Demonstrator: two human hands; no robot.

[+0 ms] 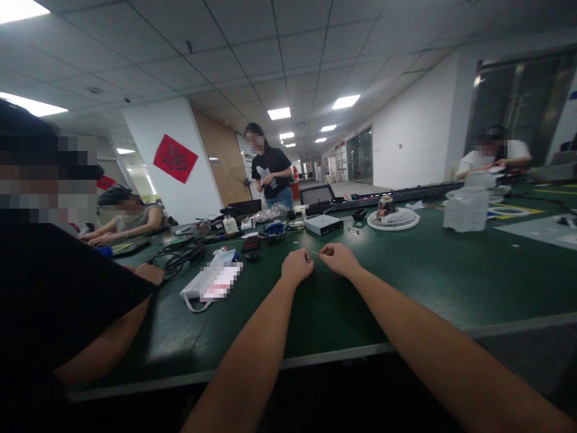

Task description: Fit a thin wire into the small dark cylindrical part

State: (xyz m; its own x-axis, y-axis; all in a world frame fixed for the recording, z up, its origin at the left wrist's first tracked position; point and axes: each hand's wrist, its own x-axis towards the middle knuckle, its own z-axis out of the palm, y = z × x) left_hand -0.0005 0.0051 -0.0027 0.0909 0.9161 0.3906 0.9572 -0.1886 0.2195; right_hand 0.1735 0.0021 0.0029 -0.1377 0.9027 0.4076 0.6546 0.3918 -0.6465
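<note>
My left hand (296, 266) is closed over the green table (338, 319), round a small dark, shiny thing (307, 258) that is mostly hidden by the fingers. Close by on its right, my right hand (340, 260) pinches a thin pale stick-like piece (315, 252) between thumb and fingertips. That piece points toward my left hand; whether the two held things touch, I cannot tell. Beyond my hands sits a grey box (323, 224) with a dark front. Some small dark pieces (354, 231) lie to the right of it.
On the left lie a white bag (198, 285), a black mouse (251, 256) and tangled black cables (180, 255). A white fan grille (392, 221) and white plastic containers (466, 208) stand right. A person in black (67, 270) sits close on my left; other people are farther off.
</note>
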